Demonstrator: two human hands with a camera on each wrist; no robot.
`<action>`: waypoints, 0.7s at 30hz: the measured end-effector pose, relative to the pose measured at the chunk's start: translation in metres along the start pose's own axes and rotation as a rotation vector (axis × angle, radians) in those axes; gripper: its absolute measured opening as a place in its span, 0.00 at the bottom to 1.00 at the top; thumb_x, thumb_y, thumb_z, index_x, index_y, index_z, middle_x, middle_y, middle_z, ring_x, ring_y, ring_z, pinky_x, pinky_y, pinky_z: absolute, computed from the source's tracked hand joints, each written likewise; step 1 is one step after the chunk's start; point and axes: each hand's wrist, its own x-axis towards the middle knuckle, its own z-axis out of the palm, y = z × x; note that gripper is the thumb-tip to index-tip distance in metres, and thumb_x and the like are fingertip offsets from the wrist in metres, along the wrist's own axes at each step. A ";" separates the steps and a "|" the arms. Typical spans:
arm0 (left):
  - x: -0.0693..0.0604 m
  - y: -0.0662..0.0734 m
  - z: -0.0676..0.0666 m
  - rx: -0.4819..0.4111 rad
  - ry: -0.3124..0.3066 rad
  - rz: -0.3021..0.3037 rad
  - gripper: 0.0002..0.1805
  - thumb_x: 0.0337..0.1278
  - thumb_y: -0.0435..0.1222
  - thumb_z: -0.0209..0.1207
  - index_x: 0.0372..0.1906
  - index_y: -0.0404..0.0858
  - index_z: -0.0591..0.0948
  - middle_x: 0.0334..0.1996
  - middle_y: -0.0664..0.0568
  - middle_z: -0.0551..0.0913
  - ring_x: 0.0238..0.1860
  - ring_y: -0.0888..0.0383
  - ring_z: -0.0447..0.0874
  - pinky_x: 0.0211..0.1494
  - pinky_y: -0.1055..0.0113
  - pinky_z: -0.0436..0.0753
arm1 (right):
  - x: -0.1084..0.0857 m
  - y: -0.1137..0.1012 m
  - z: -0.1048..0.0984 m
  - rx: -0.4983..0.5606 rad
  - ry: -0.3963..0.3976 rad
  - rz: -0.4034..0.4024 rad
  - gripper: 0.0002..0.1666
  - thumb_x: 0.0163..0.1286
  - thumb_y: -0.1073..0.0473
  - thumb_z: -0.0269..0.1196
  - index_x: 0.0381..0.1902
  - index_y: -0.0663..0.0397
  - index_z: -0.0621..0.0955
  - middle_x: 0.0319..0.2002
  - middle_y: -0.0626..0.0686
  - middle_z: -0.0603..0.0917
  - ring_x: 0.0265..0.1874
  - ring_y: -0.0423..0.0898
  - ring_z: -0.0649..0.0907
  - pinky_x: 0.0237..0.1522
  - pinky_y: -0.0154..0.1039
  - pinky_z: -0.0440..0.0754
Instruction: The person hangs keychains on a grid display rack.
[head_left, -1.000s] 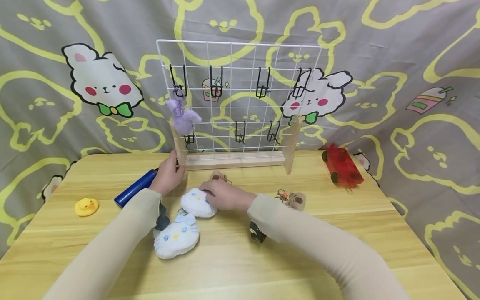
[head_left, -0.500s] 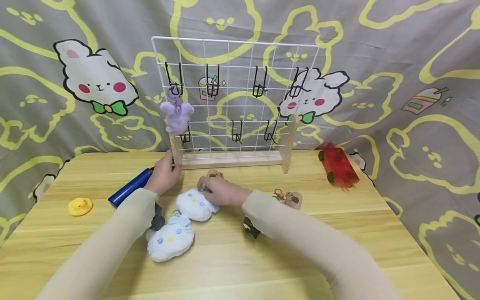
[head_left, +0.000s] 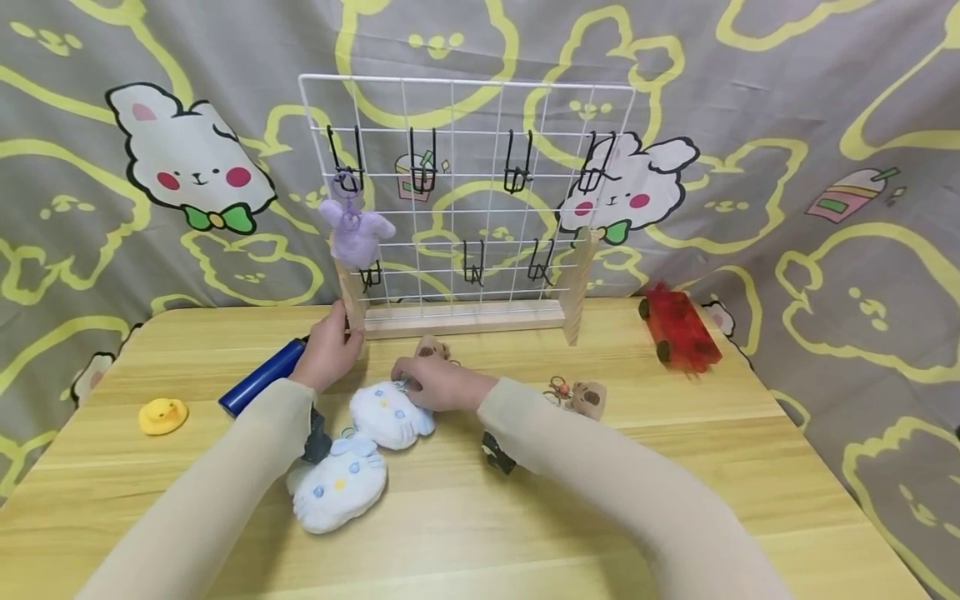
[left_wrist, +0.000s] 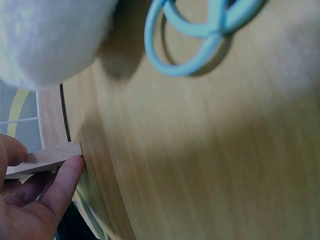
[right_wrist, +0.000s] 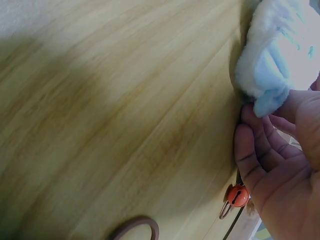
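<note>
With its fingers and thumb, my left hand grips the wooden left foot of a white wire grid rack. My right hand pinches a white plush cat-head keychain at its top, beside its blue bow; the keychain lies face up on the table. A second white cat-head keychain lies nearer, below my left wrist, its light blue ring showing in the left wrist view. From the rack's upper left hook hangs a purple plush keychain.
Several black hooks sit on the grid. A brown plush keychain lies right of my right hand; another brown plush is partly hidden behind it. Around them are a blue cylinder, a yellow duck and a red toy car.
My right hand has shifted up to the top of the white keychain, whose face has turned and tilts differently. The purple plush has swung and rotated on its hook. My left hand stays on the rack foot.
</note>
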 end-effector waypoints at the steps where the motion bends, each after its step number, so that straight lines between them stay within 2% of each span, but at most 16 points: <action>1: 0.000 0.000 0.000 -0.001 -0.001 -0.001 0.27 0.79 0.29 0.46 0.75 0.22 0.57 0.67 0.21 0.72 0.66 0.29 0.78 0.63 0.38 0.84 | 0.000 0.000 0.001 -0.005 -0.003 -0.005 0.22 0.79 0.68 0.56 0.68 0.60 0.77 0.58 0.58 0.86 0.42 0.43 0.82 0.51 0.32 0.83; 3: 0.000 0.000 0.001 -0.004 -0.004 -0.006 0.28 0.79 0.29 0.46 0.75 0.22 0.57 0.68 0.21 0.71 0.66 0.29 0.78 0.63 0.39 0.84 | 0.000 0.001 0.001 -0.008 -0.010 -0.005 0.23 0.79 0.68 0.55 0.69 0.58 0.76 0.63 0.57 0.85 0.46 0.45 0.84 0.54 0.33 0.83; 7: -0.002 0.001 0.001 -0.002 -0.004 -0.012 0.27 0.79 0.29 0.46 0.75 0.22 0.57 0.68 0.21 0.71 0.65 0.29 0.79 0.63 0.39 0.84 | 0.000 0.001 0.002 0.003 -0.029 -0.002 0.25 0.80 0.67 0.54 0.71 0.56 0.76 0.65 0.57 0.84 0.42 0.43 0.83 0.51 0.31 0.82; 9: -0.002 0.001 0.001 -0.002 -0.001 -0.013 0.27 0.79 0.29 0.46 0.74 0.22 0.57 0.68 0.21 0.72 0.65 0.29 0.79 0.62 0.39 0.84 | 0.000 0.001 0.003 0.010 -0.023 -0.005 0.24 0.80 0.67 0.54 0.70 0.56 0.77 0.62 0.57 0.85 0.38 0.42 0.80 0.47 0.30 0.80; 14: -0.002 0.001 0.002 0.008 -0.001 -0.012 0.26 0.79 0.30 0.47 0.74 0.23 0.58 0.67 0.22 0.73 0.64 0.30 0.80 0.61 0.40 0.85 | -0.003 0.001 0.003 0.019 0.001 -0.019 0.20 0.78 0.68 0.56 0.64 0.59 0.80 0.47 0.59 0.88 0.33 0.41 0.76 0.39 0.29 0.76; 16: -0.002 0.002 0.001 0.010 -0.006 -0.020 0.26 0.80 0.30 0.46 0.74 0.23 0.58 0.67 0.22 0.72 0.65 0.30 0.80 0.61 0.40 0.86 | -0.003 0.001 0.002 0.022 0.000 -0.025 0.18 0.78 0.67 0.58 0.62 0.60 0.80 0.43 0.59 0.87 0.33 0.41 0.77 0.40 0.29 0.77; 21: -0.003 0.002 0.002 0.005 0.005 -0.018 0.26 0.79 0.29 0.47 0.74 0.23 0.59 0.67 0.22 0.73 0.65 0.30 0.80 0.61 0.40 0.86 | -0.003 0.001 0.003 0.013 0.016 -0.041 0.10 0.76 0.68 0.60 0.53 0.61 0.81 0.43 0.56 0.86 0.37 0.42 0.78 0.46 0.32 0.81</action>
